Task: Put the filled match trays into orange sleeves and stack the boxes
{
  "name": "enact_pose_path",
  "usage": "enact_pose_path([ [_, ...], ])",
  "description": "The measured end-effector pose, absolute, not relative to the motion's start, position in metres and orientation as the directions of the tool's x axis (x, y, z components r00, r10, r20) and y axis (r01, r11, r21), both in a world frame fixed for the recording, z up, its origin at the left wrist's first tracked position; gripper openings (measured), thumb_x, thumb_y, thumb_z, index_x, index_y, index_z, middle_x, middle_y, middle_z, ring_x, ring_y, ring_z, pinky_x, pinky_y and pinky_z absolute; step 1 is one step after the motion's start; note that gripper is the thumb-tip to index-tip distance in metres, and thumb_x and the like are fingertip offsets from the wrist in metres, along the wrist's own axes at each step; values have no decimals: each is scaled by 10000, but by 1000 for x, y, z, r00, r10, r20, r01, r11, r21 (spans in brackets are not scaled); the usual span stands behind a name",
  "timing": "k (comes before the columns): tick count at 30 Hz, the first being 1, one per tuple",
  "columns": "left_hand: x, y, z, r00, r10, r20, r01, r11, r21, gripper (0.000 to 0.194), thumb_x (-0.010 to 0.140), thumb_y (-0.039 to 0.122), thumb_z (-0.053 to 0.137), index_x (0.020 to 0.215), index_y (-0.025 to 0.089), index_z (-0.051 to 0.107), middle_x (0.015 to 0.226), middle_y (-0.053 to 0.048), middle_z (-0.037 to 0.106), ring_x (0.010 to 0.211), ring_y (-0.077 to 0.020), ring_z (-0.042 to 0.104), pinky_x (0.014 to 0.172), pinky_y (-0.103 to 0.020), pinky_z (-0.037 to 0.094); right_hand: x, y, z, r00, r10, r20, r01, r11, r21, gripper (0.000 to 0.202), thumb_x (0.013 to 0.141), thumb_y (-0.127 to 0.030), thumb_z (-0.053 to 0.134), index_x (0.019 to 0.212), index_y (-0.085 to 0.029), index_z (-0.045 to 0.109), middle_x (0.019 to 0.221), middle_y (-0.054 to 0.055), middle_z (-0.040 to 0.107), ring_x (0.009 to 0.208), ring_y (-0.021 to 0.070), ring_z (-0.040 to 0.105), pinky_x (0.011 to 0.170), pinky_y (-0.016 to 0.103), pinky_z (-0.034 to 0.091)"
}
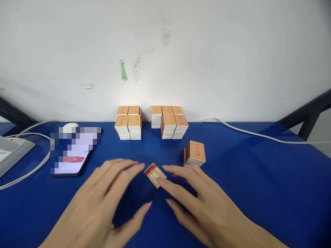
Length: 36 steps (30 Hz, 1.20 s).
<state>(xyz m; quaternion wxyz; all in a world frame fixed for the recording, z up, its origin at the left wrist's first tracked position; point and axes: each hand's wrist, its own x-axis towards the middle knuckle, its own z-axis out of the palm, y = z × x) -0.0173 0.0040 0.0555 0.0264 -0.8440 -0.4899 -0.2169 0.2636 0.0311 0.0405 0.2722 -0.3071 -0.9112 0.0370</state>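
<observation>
An open matchbox tray [156, 175] filled with red-headed matches lies tilted at an angle on the blue table, between my hands. My left hand [103, 199] is just left of it, fingers spread, the index fingertip close to its upper left side. From the right, my right hand [204, 203] reaches over, its fingers apart; one fingertip overlaps the tray's lower right edge, and I cannot tell whether it presses on it. Behind my right hand stands a short stack of orange matchboxes [196, 151], its base partly hidden by that hand.
Two groups of stacked matchboxes, left [128, 124] and right [170, 122], stand near the white wall [219, 62]. A phone [74, 155], a white mouse [71, 128] and a white cable [38, 175] lie at left. Another cable [245, 135] runs along the right.
</observation>
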Motion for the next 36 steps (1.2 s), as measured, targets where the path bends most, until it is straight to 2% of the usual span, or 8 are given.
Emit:
enact_pose_path([
  [4, -31, 15, 52, 267, 911, 315, 917, -341, 209, 521, 986, 621, 730, 1359, 276, 611, 1254, -120, 704, 1036, -367, 774, 865, -590, 679, 258, 30, 38, -729, 600, 329, 550, 800, -238, 472, 1124, -291, 633, 1593, -232, 627, 1639, 254, 606, 1359, 372, 700, 1076, 581, 659],
  [9, -40, 20, 47, 229, 951, 206, 924, -279, 261, 369, 986, 600, 740, 1200, 307, 673, 1166, -69, 720, 964, -341, 782, 813, -532, 672, 256, 31, 35, -747, 611, 261, 559, 790, -250, 508, 1121, -419, 674, 1596, -247, 624, 1648, 245, 609, 1397, 397, 669, 1096, 623, 643],
  [13, -39, 21, 50, 276, 948, 156, 871, -315, 376, 312, 1052, 572, 699, 1266, 345, 698, 1161, -30, 763, 964, -283, 814, 810, -412, 695, 260, 34, 39, -740, 622, 255, 541, 776, -323, 367, 1144, -357, 628, 1492, -253, 681, 1582, 177, 661, 1364, 346, 669, 1119, 581, 639],
  [19, -67, 32, 56, 369, 912, 179, 851, -409, 330, 546, 848, 661, 916, 1272, 353, 763, 1225, -54, 796, 1011, -318, 833, 839, -421, 718, 267, 30, 42, -699, 651, 294, 510, 743, -434, 127, 1139, -310, 639, 1210, -233, 710, 1514, 136, 701, 1433, 295, 646, 1178, 489, 618],
  [21, -76, 38, 61, 418, 908, 42, 845, -405, 351, 391, 903, 613, 879, 1207, 386, 789, 1161, -17, 811, 919, -268, 831, 713, -339, 696, 265, 29, 38, -655, 683, 324, 514, 717, -471, 88, 1101, -266, 696, 1171, -228, 659, 1496, 139, 708, 1392, 277, 685, 1139, 443, 645],
  [24, -72, 44, 66, 390, 917, -79, 838, -319, 443, 220, 964, 528, 819, 1132, 387, 802, 1148, 1, 806, 938, -254, 817, 686, -314, 674, 258, 30, 29, -602, 709, 368, 546, 701, -458, 280, 1022, -173, 779, 1226, -222, 593, 1445, 150, 735, 1280, 289, 749, 1061, 467, 686],
  [29, -46, 39, 56, 369, 927, -62, 774, -270, 573, 209, 1035, 486, 749, 1211, 376, 774, 1263, -15, 755, 997, -244, 788, 578, -261, 595, 248, 38, 20, -573, 694, 436, 564, 720, -404, 228, 1044, -92, 715, 1187, -214, 586, 1270, 116, 791, 1163, 303, 776, 955, 495, 703],
  [36, -33, 31, 43, 362, 928, 88, 698, -333, 634, 262, 1004, 353, 833, 1256, 393, 775, 1248, 10, 701, 1113, -214, 732, 951, -325, 616, 251, 40, 19, -577, 678, 455, 468, 731, -496, 160, 1106, -102, 635, 1175, -234, 576, 1217, 64, 779, 1117, 250, 749, 954, 429, 669],
])
